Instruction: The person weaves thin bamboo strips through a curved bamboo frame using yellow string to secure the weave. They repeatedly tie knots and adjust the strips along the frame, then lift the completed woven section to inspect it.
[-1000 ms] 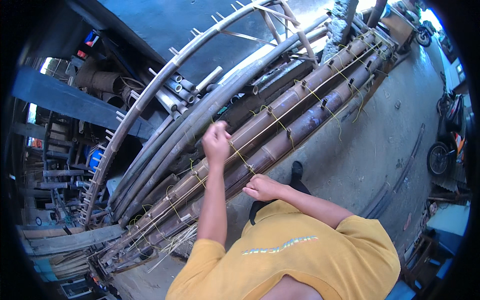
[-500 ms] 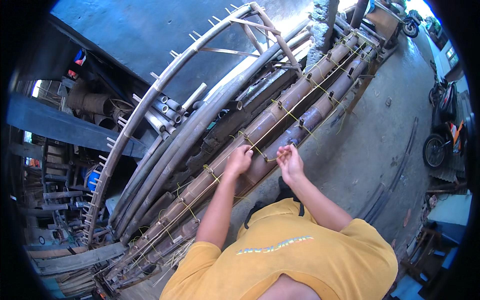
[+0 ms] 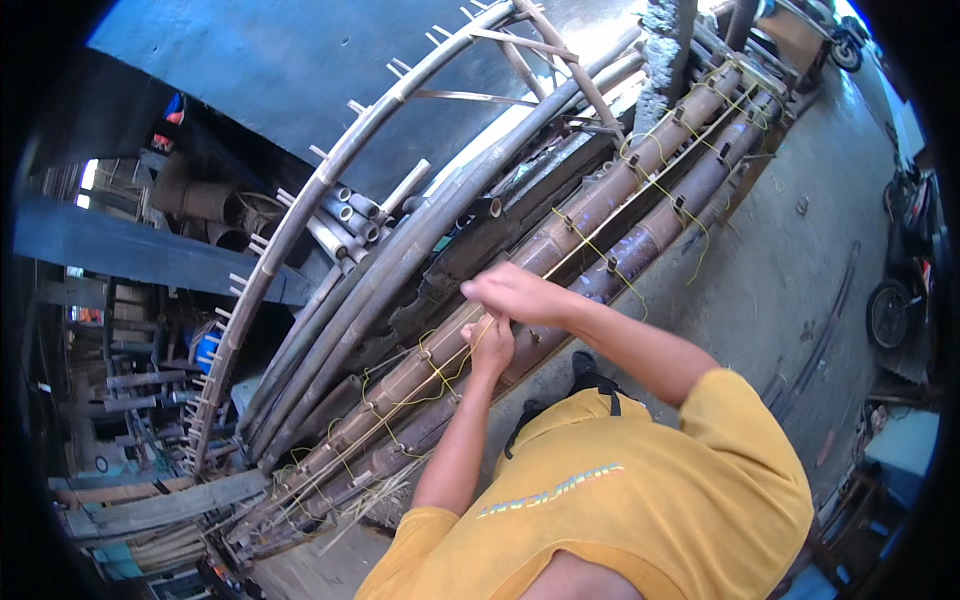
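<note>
Two thick brown bamboo poles (image 3: 640,245) run side by side diagonally below me, with short dark pegs along them. Yellow cord (image 3: 590,242) is laced between the pegs and crosses a long thin bamboo strip (image 3: 436,371) lying along the poles. My left hand (image 3: 491,345) is closed over the poles, its thumb and fingers around the thin strip. Just above it, my right hand (image 3: 520,294) crosses over, slightly blurred, with its fingers bunched together on the yellow cord; the part of the cord in its fingers is mostly hidden.
A curved bamboo frame with pegs (image 3: 330,170) arches beyond the poles, beside long stacked bamboo (image 3: 390,270) and a bundle of cut tubes (image 3: 345,215). Motorcycles (image 3: 893,305) stand at the right past the concrete floor (image 3: 760,300). Split bamboo lies at lower left.
My right hand has swung left from the near pole to above my left hand. My left hand stays closed at the strip. The whole view has shifted a little.
</note>
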`<state>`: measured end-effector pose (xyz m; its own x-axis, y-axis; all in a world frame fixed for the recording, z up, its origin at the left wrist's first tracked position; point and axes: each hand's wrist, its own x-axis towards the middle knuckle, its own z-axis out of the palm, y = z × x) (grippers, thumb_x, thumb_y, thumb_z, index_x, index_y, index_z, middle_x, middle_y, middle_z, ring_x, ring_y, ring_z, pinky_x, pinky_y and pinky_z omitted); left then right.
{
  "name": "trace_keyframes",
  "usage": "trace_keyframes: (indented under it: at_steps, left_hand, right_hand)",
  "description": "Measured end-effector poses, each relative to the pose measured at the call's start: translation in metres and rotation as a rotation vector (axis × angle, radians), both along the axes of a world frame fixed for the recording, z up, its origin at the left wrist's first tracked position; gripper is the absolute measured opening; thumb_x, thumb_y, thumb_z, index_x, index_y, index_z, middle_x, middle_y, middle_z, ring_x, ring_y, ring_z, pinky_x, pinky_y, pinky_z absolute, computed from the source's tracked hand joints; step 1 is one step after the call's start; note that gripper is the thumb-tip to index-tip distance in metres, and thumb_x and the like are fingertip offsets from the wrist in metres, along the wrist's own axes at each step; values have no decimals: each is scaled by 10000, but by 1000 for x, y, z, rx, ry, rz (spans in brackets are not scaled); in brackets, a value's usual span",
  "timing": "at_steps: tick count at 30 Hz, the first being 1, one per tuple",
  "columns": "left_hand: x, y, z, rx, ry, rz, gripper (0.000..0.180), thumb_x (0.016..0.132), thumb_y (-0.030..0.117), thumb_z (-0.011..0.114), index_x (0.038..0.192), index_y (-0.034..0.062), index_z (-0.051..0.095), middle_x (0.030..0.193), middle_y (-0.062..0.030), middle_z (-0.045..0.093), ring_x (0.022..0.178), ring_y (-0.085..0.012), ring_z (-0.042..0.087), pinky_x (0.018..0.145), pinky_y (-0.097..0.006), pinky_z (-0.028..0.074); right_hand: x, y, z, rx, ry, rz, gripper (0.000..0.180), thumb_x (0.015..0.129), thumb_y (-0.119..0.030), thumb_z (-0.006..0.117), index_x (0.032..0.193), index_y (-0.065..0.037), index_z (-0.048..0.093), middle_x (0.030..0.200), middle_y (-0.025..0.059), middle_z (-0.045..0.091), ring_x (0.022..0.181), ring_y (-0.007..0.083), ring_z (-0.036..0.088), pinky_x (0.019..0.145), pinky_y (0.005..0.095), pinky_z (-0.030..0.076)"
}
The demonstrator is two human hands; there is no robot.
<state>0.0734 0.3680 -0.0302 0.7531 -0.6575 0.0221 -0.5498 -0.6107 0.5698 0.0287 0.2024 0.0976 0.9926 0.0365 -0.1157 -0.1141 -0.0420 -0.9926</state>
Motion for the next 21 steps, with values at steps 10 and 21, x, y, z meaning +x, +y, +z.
trace_keyframes:
  at_steps: [10, 21]
  left_hand:
    - [35, -61, 96, -450, 259, 24, 284, 1042, 195, 517, 1023, -25, 695, 723, -55, 656, 672, -112, 626, 630, -280, 480]
    - [112, 25, 38, -201, 108, 10, 476, 990, 363, 564, 1323, 24, 598, 994, -214, 719, 908, -322, 701, 838, -420, 528]
  right_hand:
    - [-108, 60, -111, -296, 134, 46, 413, 973, -283, 541, 687, 2, 627, 703, 208, 634, 698, 428, 606, 808, 499, 497]
    - [-131, 146, -143, -799, -11, -182, 345, 958, -310, 571, 775, -34, 669, 733, 161, 672, 787, 355, 663, 940, 482, 491]
